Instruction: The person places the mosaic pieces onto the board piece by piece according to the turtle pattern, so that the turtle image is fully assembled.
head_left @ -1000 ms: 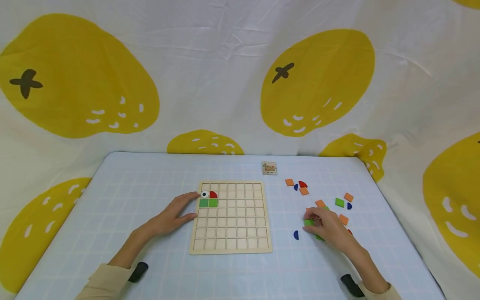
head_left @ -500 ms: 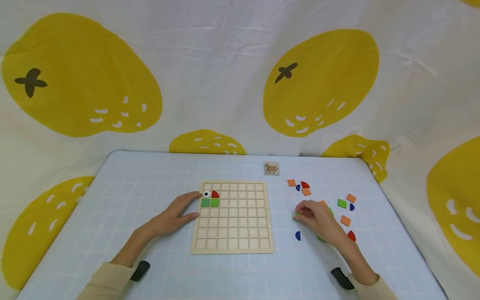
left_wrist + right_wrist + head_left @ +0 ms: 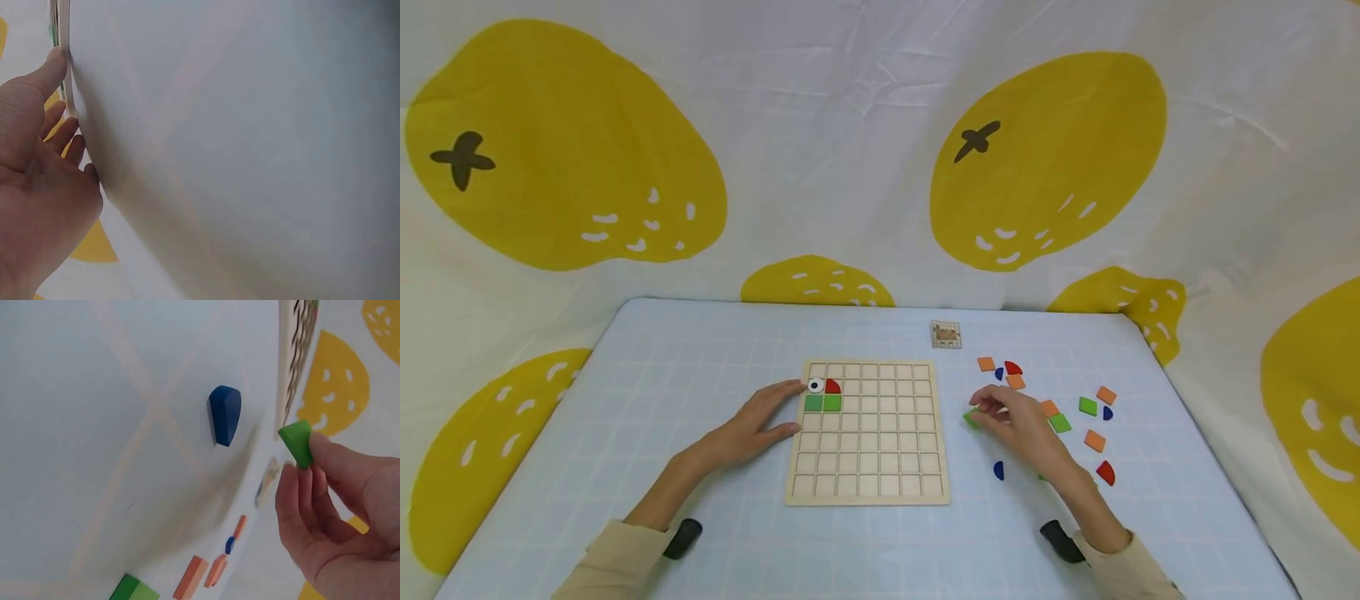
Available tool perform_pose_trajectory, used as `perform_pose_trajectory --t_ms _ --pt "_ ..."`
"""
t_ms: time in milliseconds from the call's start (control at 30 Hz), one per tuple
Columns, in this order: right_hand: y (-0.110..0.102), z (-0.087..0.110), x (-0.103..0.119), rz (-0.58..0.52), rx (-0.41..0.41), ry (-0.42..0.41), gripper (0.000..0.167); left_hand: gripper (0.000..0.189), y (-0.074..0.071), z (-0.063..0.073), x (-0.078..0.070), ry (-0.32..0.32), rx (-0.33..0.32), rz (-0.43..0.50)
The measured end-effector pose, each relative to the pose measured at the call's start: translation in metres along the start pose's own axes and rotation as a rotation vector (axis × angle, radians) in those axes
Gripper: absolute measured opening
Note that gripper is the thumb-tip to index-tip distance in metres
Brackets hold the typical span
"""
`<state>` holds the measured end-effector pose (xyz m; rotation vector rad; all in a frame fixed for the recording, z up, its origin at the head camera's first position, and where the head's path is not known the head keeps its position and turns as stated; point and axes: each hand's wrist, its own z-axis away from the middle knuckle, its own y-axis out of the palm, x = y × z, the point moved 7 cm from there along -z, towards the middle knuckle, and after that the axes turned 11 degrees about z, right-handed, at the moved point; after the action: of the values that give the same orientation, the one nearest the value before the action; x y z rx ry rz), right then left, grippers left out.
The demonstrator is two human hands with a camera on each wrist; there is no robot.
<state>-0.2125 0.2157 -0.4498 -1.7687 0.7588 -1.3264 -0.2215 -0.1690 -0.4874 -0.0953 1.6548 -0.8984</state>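
Observation:
My right hand pinches a green square tile between thumb and fingertips, above the table to the right of the wooden grid board. My left hand touches the board's left edge, its fingers and thumb fairly straight; the left wrist view shows thumb and fingertips along that edge. In the board's upper left cells lie a white eye tile, a red quarter-circle tile and two green square tiles. A dark blue half-circle tile lies below my right hand.
Loose tiles spread over the table's right side: several orange squares, green squares, red quarter-circles and blue half-circles. A small picture card lies beyond the board. A patterned cloth hangs behind the table.
My right hand has moved left from among the loose tiles toward the board, carrying the green tile. My left hand has stayed at the board's edge.

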Motion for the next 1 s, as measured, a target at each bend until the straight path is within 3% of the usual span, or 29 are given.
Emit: perform_pose_trajectory --t_ms 300,667,833,1000 --pt "0.006 -0.017 0.021 -0.031 -0.012 -0.055 0.016 0.068 -0.001 -0.003 0.005 -0.033 0.010 0.001" --pt "0.020 -0.031 0.044 -0.110 -0.013 -0.054 0.013 0.067 0.000 -0.003 0.005 -0.027 0.009 -0.008" --pt "0.029 -0.035 0.055 -0.171 -0.014 -0.067 0.014 0.067 0.000 -0.003 0.007 -0.054 0.012 -0.016" --pt "0.038 -0.041 0.064 -0.233 -0.001 -0.030 0.012 0.067 0.000 -0.004 0.008 -0.063 0.007 -0.030"
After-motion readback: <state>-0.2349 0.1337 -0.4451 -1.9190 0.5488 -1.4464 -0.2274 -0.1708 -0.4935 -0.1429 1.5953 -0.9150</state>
